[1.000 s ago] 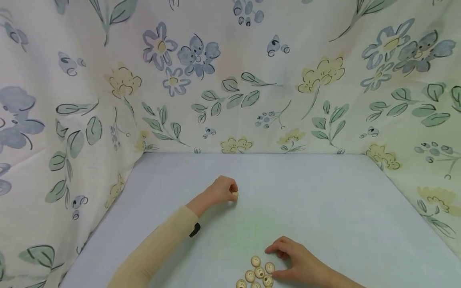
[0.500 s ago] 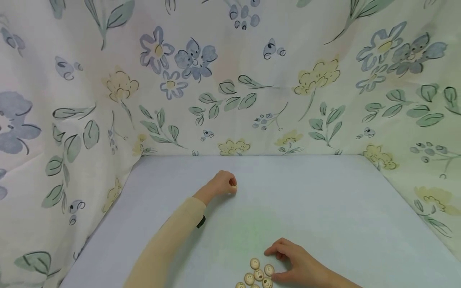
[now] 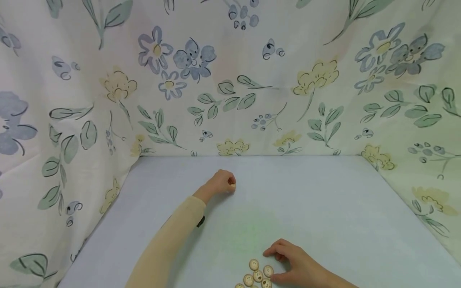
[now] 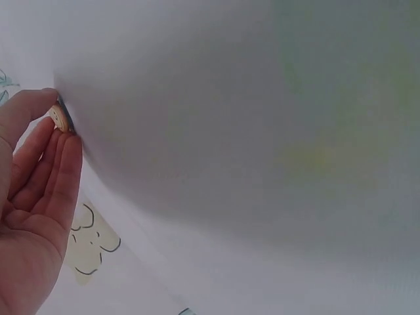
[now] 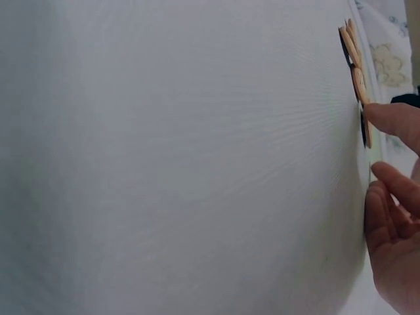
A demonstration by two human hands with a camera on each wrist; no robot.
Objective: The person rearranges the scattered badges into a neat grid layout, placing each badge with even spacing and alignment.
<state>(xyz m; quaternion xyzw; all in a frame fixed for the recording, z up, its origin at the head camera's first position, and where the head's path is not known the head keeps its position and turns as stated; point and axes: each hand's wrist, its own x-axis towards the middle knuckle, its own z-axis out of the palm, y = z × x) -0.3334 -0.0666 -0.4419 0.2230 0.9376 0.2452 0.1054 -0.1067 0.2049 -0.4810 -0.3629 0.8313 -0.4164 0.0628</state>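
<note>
The left hand (image 3: 222, 183) is pinching one small wooden button (image 4: 60, 118) betw. thumb & fingertips, arm reaching far over the pale table (image 3: 324, 200), button edge-on to the surface, while the right hand (image 3: 297, 266) is lying relaxed, fingers touching the button pile (image 3: 257, 275) near the front edge.

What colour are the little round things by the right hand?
The small round wooden buttons are pale tan with dark face markings, clearest in the head view.

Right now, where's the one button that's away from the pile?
In the head view the lone button is pinched in the left hand, mid-table, far from the button pile by the right hand.
</note>
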